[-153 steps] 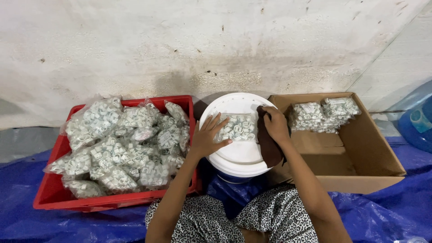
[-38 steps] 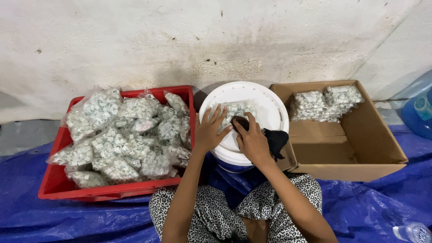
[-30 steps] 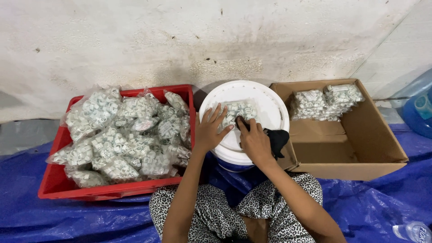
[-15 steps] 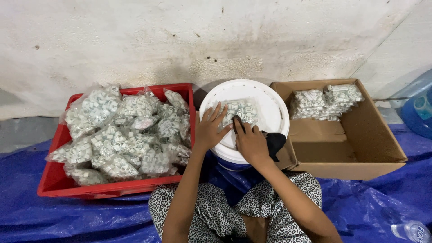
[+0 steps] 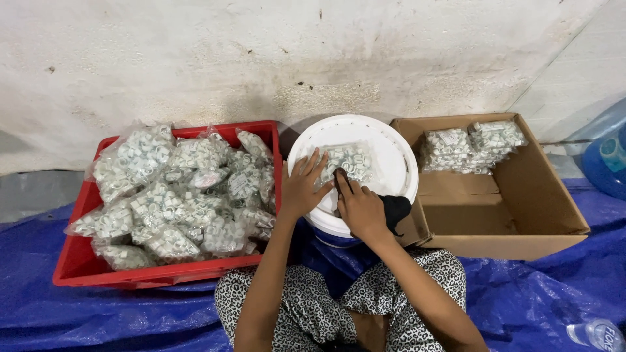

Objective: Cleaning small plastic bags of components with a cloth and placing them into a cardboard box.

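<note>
the left hand (image 5: pixel 301 189) lies flat with spread fingers on the white bucket lid (image 5: pixel 391 140), pinning the edge of a clear packet of small white parts (image 5: pixel 347 161) so it does not slide. the right hand (image 5: pixel 360 210) presses a dark cloth (image 5: pixel 394 210) with a closed grip beside the packet. more such packets fill the red crate (image 5: pixel 81 261), and a few are stacked with pale labels in the cardboard box (image 5: pixel 548 195).

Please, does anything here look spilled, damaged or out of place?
Nothing looks spilled or broken. The bags in the red crate lie in a loose heap, while those in the cardboard box are stacked. The left hand and right hand rest on one bag on the white lid.
</note>
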